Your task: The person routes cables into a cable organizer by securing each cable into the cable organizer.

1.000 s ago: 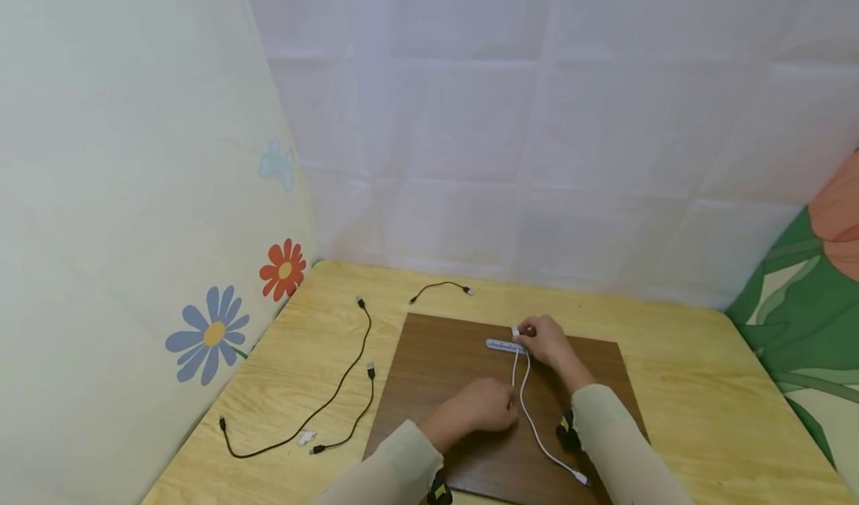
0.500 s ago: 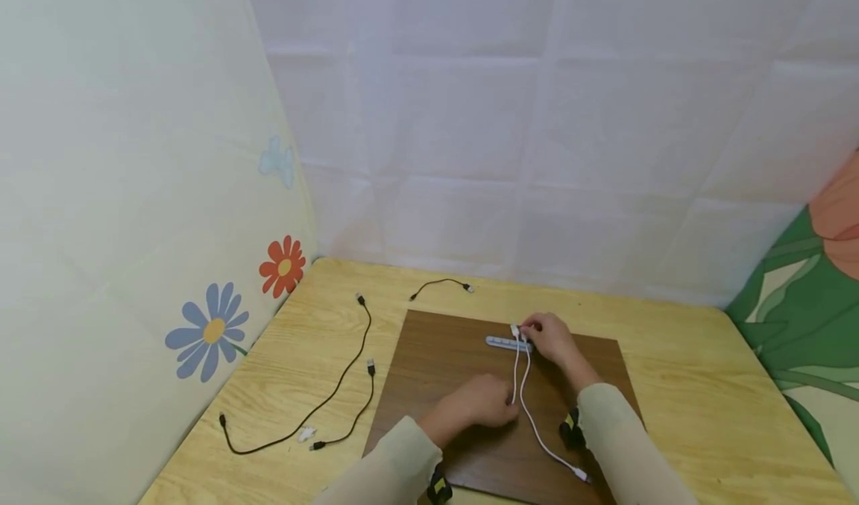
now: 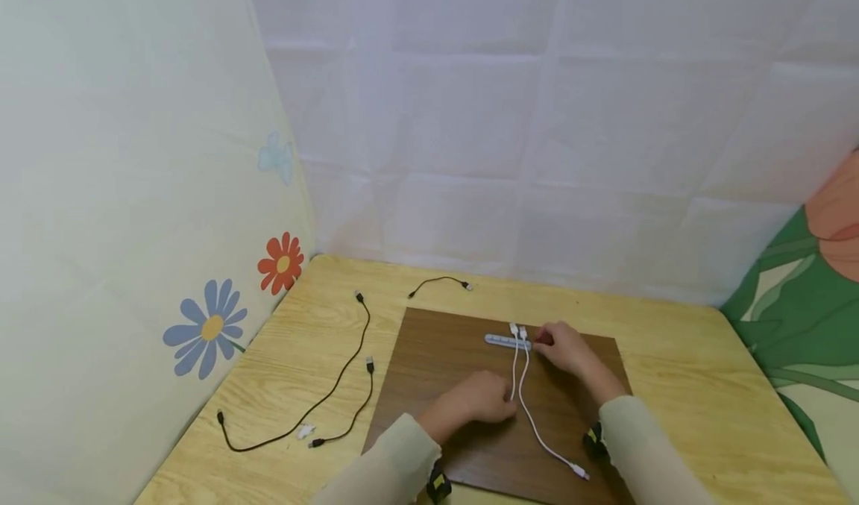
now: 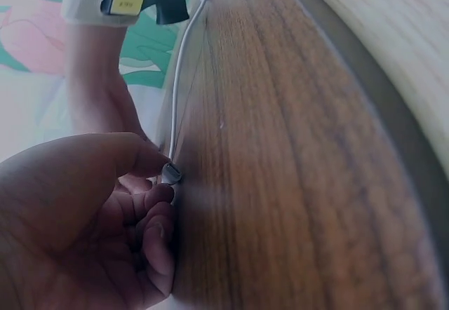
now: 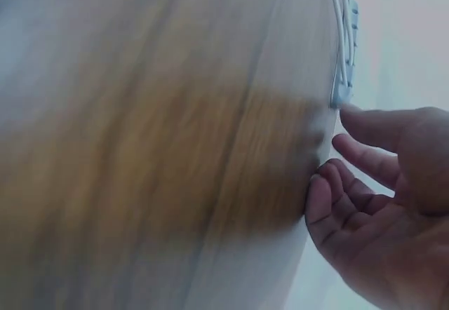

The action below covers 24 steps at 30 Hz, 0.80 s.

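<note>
Two white plugs [image 3: 514,329] face the backdrop [image 3: 429,117] — blue strip [image 3: 497,339] lies crosswise.

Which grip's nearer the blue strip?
Right. Right grip is at the right end of the strip, contact unclear; left grip is farther off, toward the person, pinching a plug.

Three black cables [image 3: 335,387], two white cables [image 3: 526,410], one cable holder [image 3: 499,340], one brown board [image 3: 436,348] and one small white object [image 3: 306,431] can be counted on one surface [image 3: 705,393]. Two sleeves [image 3: 385,464], two black wrist straps [image 3: 439,485] and two printed daisies [image 3: 212,327] are seen.
</note>
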{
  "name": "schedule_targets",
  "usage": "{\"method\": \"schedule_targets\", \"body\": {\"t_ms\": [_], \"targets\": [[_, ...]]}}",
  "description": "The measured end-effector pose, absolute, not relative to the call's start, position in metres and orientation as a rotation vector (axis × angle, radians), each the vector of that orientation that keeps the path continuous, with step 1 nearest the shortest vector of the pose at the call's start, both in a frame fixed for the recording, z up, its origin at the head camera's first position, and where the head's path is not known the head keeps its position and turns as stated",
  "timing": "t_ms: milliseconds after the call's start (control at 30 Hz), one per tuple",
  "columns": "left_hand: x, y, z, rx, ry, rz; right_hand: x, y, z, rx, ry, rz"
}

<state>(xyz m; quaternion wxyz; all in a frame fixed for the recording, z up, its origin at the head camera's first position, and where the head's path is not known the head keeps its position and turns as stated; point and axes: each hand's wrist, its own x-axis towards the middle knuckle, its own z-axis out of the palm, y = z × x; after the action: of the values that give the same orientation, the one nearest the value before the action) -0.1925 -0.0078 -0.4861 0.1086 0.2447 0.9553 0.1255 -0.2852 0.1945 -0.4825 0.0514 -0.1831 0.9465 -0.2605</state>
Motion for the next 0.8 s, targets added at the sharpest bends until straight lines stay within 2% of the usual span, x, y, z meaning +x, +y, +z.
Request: {"method": "schedule_targets", "body": {"t_ms": [400, 800], "targets": [[-0.193, -0.011, -0.484, 0.686, 2.788, 0.47, -0.255, 0.222, -0.473, -0.678, 2.907, -0.46], [-0.194, -0.028, -0.495, 0.6, 2.677, 0.889, -0.219, 0.245, -0.467, -0.626, 2.811, -0.474]]}}
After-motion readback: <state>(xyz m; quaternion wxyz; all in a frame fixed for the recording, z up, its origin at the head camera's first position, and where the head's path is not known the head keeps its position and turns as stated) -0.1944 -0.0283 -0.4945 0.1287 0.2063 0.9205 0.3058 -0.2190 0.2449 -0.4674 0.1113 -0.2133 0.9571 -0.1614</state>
